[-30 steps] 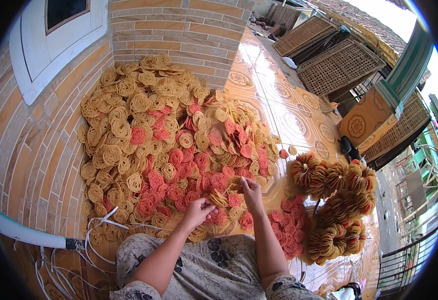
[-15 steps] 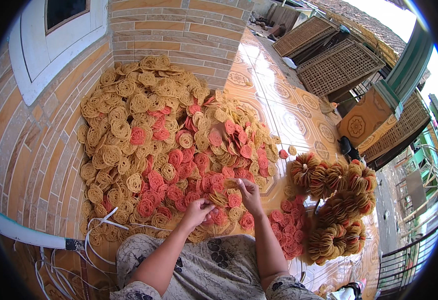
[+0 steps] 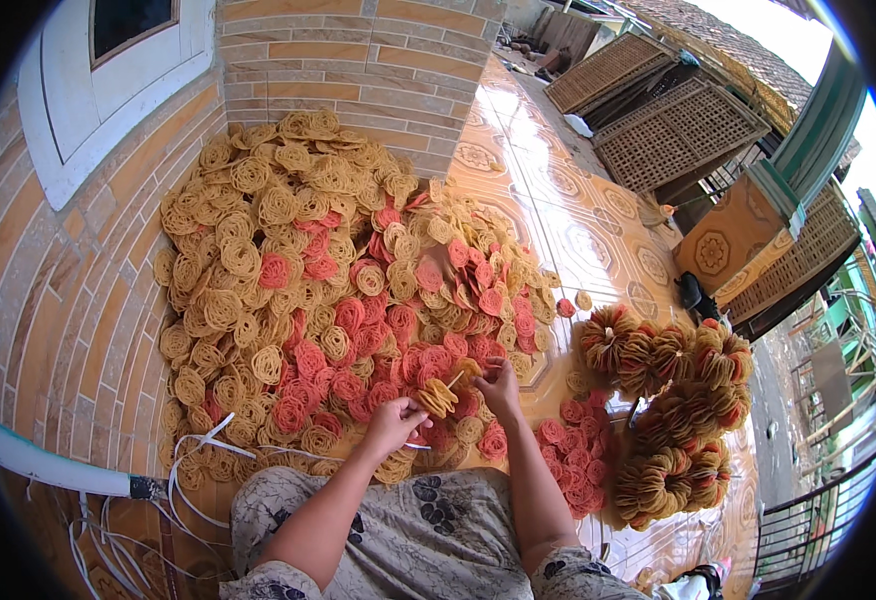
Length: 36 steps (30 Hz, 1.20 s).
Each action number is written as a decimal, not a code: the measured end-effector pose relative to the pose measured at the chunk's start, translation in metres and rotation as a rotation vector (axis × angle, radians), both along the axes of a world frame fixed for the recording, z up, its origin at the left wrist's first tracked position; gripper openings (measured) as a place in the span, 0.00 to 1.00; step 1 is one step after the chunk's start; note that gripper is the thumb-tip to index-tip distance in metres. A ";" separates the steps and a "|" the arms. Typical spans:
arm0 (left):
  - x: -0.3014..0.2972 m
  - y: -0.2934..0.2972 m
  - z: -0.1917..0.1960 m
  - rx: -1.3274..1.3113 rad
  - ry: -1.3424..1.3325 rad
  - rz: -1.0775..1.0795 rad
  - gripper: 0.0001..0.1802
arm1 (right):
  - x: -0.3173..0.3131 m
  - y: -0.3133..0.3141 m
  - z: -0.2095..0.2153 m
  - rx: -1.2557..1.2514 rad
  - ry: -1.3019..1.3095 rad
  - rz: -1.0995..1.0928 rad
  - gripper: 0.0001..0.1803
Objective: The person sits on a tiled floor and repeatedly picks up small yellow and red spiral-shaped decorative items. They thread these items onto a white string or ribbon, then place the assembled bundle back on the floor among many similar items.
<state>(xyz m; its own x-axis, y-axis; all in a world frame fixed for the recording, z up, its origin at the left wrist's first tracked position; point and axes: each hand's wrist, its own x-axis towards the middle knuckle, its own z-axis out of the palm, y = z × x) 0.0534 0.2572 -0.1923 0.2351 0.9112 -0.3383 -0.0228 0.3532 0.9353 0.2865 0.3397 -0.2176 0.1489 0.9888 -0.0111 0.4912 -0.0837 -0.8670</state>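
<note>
My left hand [image 3: 390,425] is closed on a thin white strip, at the edge of a small stack of lacy yellow crackers [image 3: 438,400] threaded on it. One tip of the strip [image 3: 455,379] sticks out past the stack; another bit shows below the hand. My right hand [image 3: 502,392] pinches a single yellow cracker [image 3: 469,370] by its edge, right at that tip. Whether the strip passes through this cracker is too small to tell. Beneath both hands spreads a large heap of yellow crackers [image 3: 223,310] mixed with pink crackers [image 3: 310,360].
Finished-looking bunches of strung crackers [image 3: 693,410] lie at the right, beside a smaller pile of pink crackers [image 3: 573,455]. Loose white strips [image 3: 203,440] trail at the left near a pale bar [image 3: 58,462]. A brick-patterned wall [image 3: 108,300] bounds the heap; woven racks [image 3: 683,130] stand far right.
The stack by my left hand has tilted and fanned out, and the strip's tip now shows. My right hand has shifted slightly, bringing its cracker to the tip.
</note>
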 end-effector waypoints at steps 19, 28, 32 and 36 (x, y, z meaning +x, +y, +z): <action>0.001 0.004 -0.005 0.064 0.008 0.009 0.06 | -0.034 -0.022 0.076 0.039 0.655 0.250 0.16; -0.002 0.007 -0.008 0.275 0.044 0.065 0.13 | -0.045 -0.035 0.082 -0.129 0.324 0.237 0.11; -0.006 0.010 -0.001 0.231 0.012 0.184 0.24 | -0.053 -0.043 0.075 -0.036 0.498 0.153 0.09; -0.015 0.011 0.011 0.154 0.095 -0.043 0.29 | -0.060 -0.048 0.069 0.006 0.652 0.141 0.08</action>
<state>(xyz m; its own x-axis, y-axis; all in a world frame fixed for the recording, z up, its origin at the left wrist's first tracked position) 0.0384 0.2683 -0.1814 0.2487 0.9437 -0.2183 0.0803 0.2045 0.9756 0.2260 0.2920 -0.1489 -0.0174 0.9986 -0.0496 -0.1279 -0.0514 -0.9905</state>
